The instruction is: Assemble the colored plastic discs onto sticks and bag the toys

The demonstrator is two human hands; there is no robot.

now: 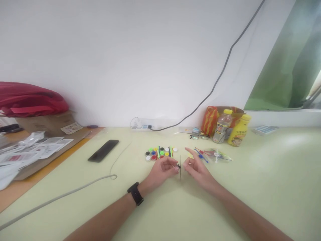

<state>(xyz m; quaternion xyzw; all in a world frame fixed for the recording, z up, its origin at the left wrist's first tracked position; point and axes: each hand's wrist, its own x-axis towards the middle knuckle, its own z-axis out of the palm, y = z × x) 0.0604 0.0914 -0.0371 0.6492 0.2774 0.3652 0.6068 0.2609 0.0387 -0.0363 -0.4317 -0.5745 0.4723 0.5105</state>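
My left hand (163, 169), with a black watch on its wrist, pinches a thin dark stick (180, 167) that stands upright on the pale green table (250, 187). A small dark bead sits on the stick at my fingertips. Just to the right of the stick is my right hand (197, 167), its thumb and fingers curled near the stick and its forefinger pointing away. Behind my hands lies a cluster of small coloured paint pots (160, 153).
A black phone (103, 150) lies left of centre, and a grey cable (75, 190) runs across the table. A power strip (141, 126), glasses (199, 136), two bottles (232, 131) and a snack bag stand by the wall. A plastic bag of coloured sticks (213, 154) lies right.
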